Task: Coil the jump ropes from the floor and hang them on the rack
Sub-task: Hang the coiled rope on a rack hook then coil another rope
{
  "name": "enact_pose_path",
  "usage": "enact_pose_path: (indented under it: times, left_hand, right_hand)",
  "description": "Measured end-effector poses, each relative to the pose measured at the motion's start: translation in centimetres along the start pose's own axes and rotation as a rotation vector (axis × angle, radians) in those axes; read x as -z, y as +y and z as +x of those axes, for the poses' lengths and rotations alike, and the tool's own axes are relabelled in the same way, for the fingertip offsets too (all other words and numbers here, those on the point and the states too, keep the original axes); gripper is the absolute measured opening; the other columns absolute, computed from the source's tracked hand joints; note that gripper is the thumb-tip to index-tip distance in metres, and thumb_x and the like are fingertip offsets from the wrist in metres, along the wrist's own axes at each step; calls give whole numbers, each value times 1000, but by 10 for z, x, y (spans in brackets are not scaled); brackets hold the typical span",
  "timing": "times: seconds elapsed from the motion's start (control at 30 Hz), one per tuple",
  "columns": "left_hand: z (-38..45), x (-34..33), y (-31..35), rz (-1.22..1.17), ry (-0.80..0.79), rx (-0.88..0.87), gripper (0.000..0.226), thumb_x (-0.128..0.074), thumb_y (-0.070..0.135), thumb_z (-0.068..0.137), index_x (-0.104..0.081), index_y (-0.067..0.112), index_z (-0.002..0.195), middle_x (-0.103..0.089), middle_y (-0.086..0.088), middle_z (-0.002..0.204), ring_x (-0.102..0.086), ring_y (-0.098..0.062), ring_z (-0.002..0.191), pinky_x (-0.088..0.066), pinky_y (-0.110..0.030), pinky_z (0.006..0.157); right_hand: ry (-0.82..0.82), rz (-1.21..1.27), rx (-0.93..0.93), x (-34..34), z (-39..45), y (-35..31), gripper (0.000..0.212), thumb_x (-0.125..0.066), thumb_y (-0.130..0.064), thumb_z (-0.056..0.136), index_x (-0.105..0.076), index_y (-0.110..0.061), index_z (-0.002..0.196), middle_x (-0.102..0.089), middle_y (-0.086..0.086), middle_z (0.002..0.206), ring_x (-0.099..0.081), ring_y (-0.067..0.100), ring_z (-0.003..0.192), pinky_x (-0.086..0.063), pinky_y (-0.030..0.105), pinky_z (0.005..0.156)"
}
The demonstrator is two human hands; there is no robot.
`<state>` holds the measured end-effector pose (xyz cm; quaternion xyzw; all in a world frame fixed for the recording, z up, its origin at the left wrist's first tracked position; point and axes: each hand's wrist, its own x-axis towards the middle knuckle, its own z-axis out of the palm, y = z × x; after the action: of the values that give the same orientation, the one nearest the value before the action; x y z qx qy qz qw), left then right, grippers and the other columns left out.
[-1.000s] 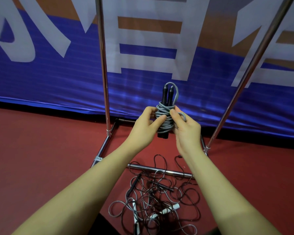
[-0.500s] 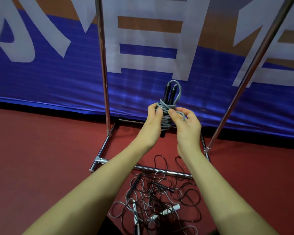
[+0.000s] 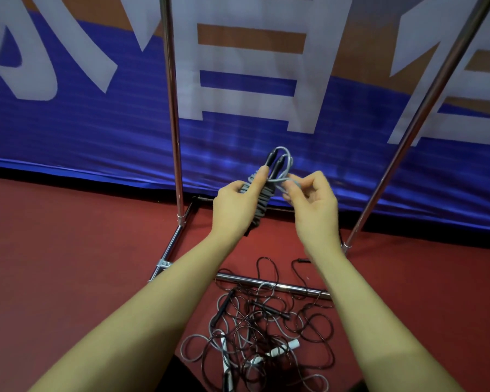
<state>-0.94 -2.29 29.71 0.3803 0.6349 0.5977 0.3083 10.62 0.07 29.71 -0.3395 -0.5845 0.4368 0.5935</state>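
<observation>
Both forearms reached forward and up from the bottom of the view, the hands meeting in front of the lower edge of a blue banner [image 3: 68, 131] with large white characters. The left hand [image 3: 235, 205] gripped the coiled grey jump rope [image 3: 262, 203] around its wrapped middle, fingers curled round the bundle and the index finger laid straight up along it toward the two black handles [image 3: 273, 162] that stuck out of the top, side by side and tilted to the right. The right hand [image 3: 313, 202], just beside the bundle, pinched a loose grey loop of the same rope between thumb and fingertips, its other fingers loosely curled; the loop arched over the handle tips and came down to that pinch. The bundle was held in the air between the two slanting chrome uprights of the rack [image 3: 173, 108], whose base bars rested on the dark red floor [image 3: 68, 250]. Below the wrists, a tangle of jump ropes [image 3: 263, 329] lay on the floor, black and grey cords mixed, partly draped over the rack's front base bar, with black and white handles among them.
</observation>
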Motion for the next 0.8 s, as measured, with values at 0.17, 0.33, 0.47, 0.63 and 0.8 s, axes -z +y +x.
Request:
enact_pose_path:
  times: [0.17, 0.33, 0.47, 0.63, 0.8]
  left_hand:
    - [0, 0, 0, -127, -253, 74, 45, -76, 43, 75, -55, 8, 93, -60, -4, 64, -54, -17, 47, -45, -29, 48]
    - [2, 6, -3, -31, -377, 28, 53, -84, 21, 70, -41, 12, 99, -61, -2, 64, -54, -14, 47, -46, -26, 45]
    - [5, 3, -7, -12, -241, -80, 41, -83, 27, 71, -51, 14, 92, -64, -2, 70, -56, -14, 52, -47, -29, 51]
    - [8, 2, -10, -32, -251, -127, 35, -74, 26, 82, -53, 16, 108, -68, -9, 87, -60, -14, 63, -47, -28, 58]
    - [8, 3, -15, -33, -296, -119, 24, -69, 28, 86, -51, 22, 101, -66, -13, 100, -63, -16, 71, -49, -28, 59]
  right_hand:
    - [29, 226, -184, 8, 8, -3, 28, -48, -3, 97, -36, -13, 73, -56, 20, 80, -61, 27, 82, -57, 38, 82]
    - [30, 254, -226, 9, 7, -2, 28, -47, -4, 97, -35, -13, 73, -52, 24, 94, -60, 30, 96, -53, 42, 91]
    - [15, 284, -207, 9, 9, -4, 29, -48, -4, 97, -36, -13, 72, -53, 23, 92, -64, 25, 92, -54, 39, 90]
    - [19, 181, -179, 14, 13, 0, 30, -57, -11, 92, -36, -15, 71, -51, 17, 81, -54, 25, 81, -50, 36, 85]
    - [-21, 295, -243, 15, 12, -2, 33, -48, -2, 96, -34, -14, 69, -59, 9, 75, -63, 16, 77, -54, 40, 84]
